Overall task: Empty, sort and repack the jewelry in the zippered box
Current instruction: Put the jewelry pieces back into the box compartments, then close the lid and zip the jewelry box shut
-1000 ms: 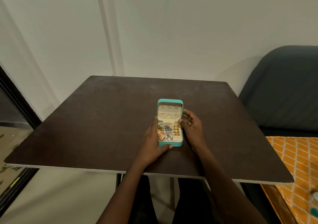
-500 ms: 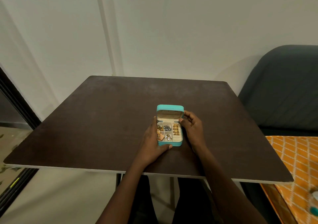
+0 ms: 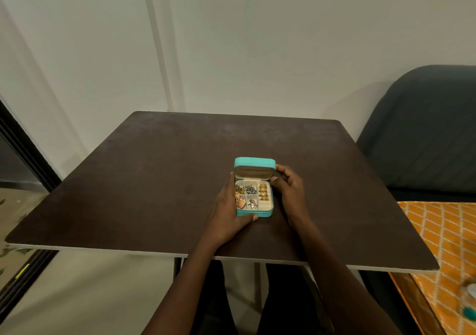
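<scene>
Teal zippered box [image 3: 254, 213] set on dark table [image 3: 154, 180], just nearer than centre, lid [image 3: 255, 164] half raised at 12 o'clock.
Base steadied by left hand [image 3: 226, 216]: thumb curled along front edge, fingers hidden behind left wall; probably so base stays put while lid is swung.
Lid's right corner pinched by right hand [image 3: 288, 193] at 3 o'clock.
Inside: cream compartments; gold rings [image 3: 263, 192] in right column, grey studs [image 3: 250, 189] top middle, gold earrings [image 3: 240, 200] left, small pieces [image 3: 252, 203] bottom middle.

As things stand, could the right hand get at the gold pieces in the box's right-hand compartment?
Probably yes. The right hand grips the lid at its right edge, beside the gold pieces. But the lid leans forward over the tray, so the way in from above is partly narrowed.
</scene>
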